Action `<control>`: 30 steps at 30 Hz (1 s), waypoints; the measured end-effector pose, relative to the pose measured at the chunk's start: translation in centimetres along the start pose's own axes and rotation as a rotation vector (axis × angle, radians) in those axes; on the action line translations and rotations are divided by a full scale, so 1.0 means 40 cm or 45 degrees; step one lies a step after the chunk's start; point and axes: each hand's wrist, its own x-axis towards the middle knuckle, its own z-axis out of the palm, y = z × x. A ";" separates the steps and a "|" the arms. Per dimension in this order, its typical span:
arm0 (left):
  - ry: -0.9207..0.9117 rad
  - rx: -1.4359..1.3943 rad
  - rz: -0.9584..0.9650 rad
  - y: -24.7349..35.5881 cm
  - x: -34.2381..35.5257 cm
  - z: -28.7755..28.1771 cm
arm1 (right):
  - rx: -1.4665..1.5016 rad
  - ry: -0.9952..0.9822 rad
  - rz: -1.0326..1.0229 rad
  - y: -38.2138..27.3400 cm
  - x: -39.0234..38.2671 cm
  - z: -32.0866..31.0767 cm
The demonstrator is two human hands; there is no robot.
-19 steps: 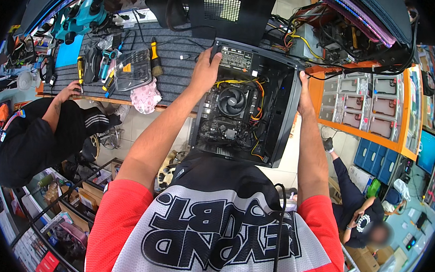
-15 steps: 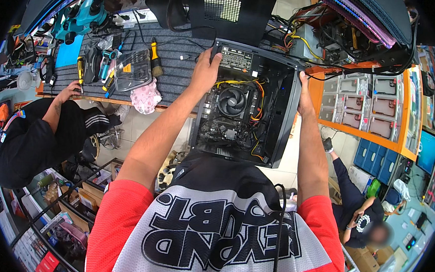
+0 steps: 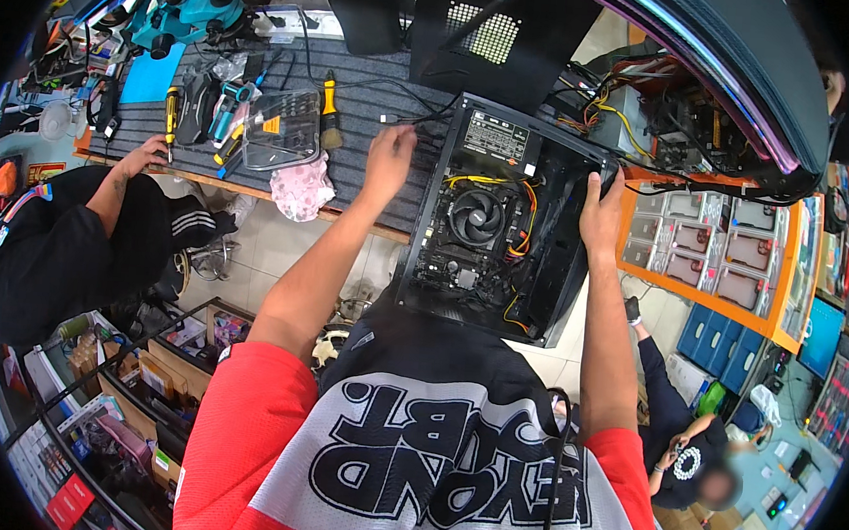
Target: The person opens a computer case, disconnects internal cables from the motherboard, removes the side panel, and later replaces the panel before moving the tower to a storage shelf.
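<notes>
Open computer case (image 3: 551,236) faces up, long axis slanting away rightward; right hand (image 3: 602,215) clamped on its right side; left hand (image 3: 388,169), arm stretched forward, beside it, grip unclear

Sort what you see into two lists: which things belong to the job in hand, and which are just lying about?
Apparently part of the job:
- open computer case, gripped at its edge by the right hand
- black fan inside it

Apparently just lying about on the bench:
- yellow-handled brush
- clear plastic box
- pink patterned bundle
- blue sheet
</notes>
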 end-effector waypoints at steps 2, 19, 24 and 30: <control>-0.050 0.912 0.694 -0.039 -0.024 -0.023 | -0.037 -0.020 0.008 0.003 -0.006 0.003; -0.982 1.657 1.015 0.046 0.215 0.006 | -0.211 -0.073 0.219 -0.035 0.000 -0.005; -0.968 1.647 1.054 0.056 0.202 -0.006 | -0.247 -0.077 0.240 -0.036 -0.003 -0.001; -1.012 1.971 0.832 0.070 0.230 -0.188 | -0.278 -0.034 0.220 -0.037 -0.002 0.004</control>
